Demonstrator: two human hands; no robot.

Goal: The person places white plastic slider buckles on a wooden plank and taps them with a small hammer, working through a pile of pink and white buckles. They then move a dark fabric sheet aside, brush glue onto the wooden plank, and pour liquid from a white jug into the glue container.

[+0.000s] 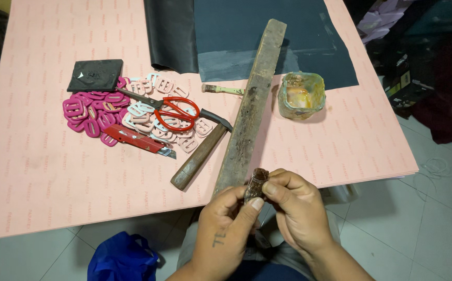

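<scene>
Both hands held a small brown strip [257, 183] upright between them, off the worktop [39, 156] edge: left hand [226, 221] pinched its lower part, right hand [296, 205] gripped its top.

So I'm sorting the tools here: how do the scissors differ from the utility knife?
The scissors have looped red handles and lie on the pale buckles; the utility knife is one straight red bar, lying below the buckles, partly on the pink board. The scissors point upper left, the knife's tip lower right. Both are red.
</scene>
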